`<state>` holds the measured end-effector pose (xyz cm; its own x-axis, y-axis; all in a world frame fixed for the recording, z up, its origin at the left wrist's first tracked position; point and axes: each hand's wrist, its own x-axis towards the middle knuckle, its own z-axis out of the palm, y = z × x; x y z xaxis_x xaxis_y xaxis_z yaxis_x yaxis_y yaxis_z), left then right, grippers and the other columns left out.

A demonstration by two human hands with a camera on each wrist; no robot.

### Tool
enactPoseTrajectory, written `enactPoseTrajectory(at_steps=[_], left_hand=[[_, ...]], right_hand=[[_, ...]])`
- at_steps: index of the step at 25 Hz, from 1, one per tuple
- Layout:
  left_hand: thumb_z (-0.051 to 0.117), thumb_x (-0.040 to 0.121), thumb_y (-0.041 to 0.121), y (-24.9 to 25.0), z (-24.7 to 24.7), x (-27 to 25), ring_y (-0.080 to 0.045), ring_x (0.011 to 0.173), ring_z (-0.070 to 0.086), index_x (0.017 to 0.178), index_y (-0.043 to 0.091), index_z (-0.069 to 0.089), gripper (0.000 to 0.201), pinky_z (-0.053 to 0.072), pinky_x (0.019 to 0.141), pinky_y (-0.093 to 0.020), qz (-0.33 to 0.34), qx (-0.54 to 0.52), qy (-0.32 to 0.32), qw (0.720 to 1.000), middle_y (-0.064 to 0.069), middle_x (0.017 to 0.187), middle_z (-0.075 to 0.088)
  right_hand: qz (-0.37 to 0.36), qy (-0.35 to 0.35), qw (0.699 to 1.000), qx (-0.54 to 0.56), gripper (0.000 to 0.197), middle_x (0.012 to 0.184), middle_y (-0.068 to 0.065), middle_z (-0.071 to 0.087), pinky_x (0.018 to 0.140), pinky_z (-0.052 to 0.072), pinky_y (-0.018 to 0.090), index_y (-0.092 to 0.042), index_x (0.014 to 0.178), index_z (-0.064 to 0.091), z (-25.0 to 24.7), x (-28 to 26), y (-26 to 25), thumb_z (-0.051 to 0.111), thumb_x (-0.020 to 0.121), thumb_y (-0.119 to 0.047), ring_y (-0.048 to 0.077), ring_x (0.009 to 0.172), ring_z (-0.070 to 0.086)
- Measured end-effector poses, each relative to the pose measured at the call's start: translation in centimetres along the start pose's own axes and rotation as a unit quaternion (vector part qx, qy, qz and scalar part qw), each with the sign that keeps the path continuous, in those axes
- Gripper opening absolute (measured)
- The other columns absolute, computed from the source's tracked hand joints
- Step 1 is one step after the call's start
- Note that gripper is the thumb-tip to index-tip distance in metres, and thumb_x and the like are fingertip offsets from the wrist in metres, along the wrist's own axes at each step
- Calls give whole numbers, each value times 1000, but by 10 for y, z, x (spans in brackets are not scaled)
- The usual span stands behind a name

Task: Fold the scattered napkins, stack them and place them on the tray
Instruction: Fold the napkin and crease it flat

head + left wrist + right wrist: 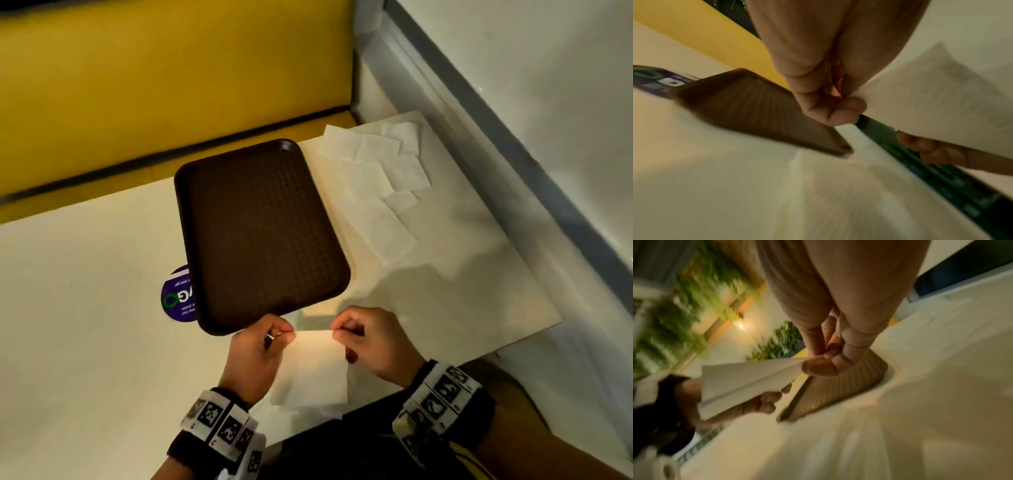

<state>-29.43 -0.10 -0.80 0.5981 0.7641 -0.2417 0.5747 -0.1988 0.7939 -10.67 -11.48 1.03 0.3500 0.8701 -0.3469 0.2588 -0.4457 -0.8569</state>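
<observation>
Left hand (255,349) and right hand (371,342) each pinch a top corner of a folded white paper napkin (313,370) held above the cream tabletop (85,308) near edge. Beyond: empty dark brown plastic tray (260,233) partly hiding a purple round sticker (176,298), loose white napkins (373,178) right of it, then yellow bench seat (154,75); wrist views blurred.

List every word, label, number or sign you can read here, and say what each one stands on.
Purple round sticker on the table, partly under the brown tray: large white letters seen upside down, one looks like "G", beside a green ring; the rest is hidden.
Small white lines on that sticker: too small to read.
Wristbands on both wrists: black-and-white square code markers, with tiny characters too small to read.
Napkins: no print visible.
</observation>
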Motion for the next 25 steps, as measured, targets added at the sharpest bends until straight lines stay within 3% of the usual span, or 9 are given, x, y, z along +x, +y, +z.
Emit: enactPoseTrajectory(at_steps=[2,6,9,12,15,18,20,23,25], left_hand=[[66,87,14,-29,12,-5,-5,70,58,76,33,59,23,43,65,-13,-4,47,-9,999,12,73,65],[63,89,20,-55,34,-2,-20,83,55,89,20,62,1,49,78,-37,4,130,-30,991,0,92,60],[65,85,22,-55,37,-1,-22,89,48,97,22,62,13,48,80,-41,31,178,-8,983,0,101,54],[49,85,36,-20,38,20,-21,90,43,101,28,60,21,43,73,-38,93,230,16,969,4,106,50],[41,88,44,39,64,76,-23,102,47,111,27,59,34,42,79,-40,191,305,-37,932,3,117,52],[46,93,46,88,110,131,-31,131,35,132,18,49,48,35,102,-46,217,388,-130,886,-6,144,39],[48,95,42,101,139,160,-32,140,24,141,13,36,56,28,109,-48,217,431,-161,861,-9,154,26],[51,95,35,89,164,186,-36,136,30,144,11,31,58,32,108,-49,192,459,-145,855,-13,152,27],[65,87,28,85,170,192,-41,112,53,129,9,50,49,49,90,-51,212,473,-133,845,-18,131,51]], right_hand=[[-18,-6,998,-56,3,70,2,69,61,56,31,-12,84,67,28,4,23,65,85,-10,12,60,63],[-53,-1,982,-179,14,97,7,62,79,50,32,-11,100,63,51,4,44,53,90,-14,22,85,59],[-50,-1,980,-191,20,108,4,54,84,48,30,-15,110,57,54,0,45,47,93,-21,20,90,56],[-48,70,984,-154,18,102,-2,54,75,48,27,-19,106,59,35,-3,46,52,90,-24,7,79,53],[-20,144,979,-145,18,94,-12,53,67,41,12,-23,102,61,-7,-11,57,61,85,-17,-10,65,46],[45,150,975,-161,23,96,-17,52,71,49,12,-31,107,55,-46,-27,71,63,88,-20,-2,72,55],[72,140,977,-145,21,95,-18,54,73,51,12,-33,106,54,-64,-40,79,62,90,-23,4,74,59],[66,160,979,-104,26,87,-17,58,63,49,12,-41,92,53,-77,-55,94,65,87,-18,8,70,60],[83,180,976,-92,33,83,-18,59,61,46,8,-44,85,51,-83,-60,105,65,86,-15,6,70,60]])
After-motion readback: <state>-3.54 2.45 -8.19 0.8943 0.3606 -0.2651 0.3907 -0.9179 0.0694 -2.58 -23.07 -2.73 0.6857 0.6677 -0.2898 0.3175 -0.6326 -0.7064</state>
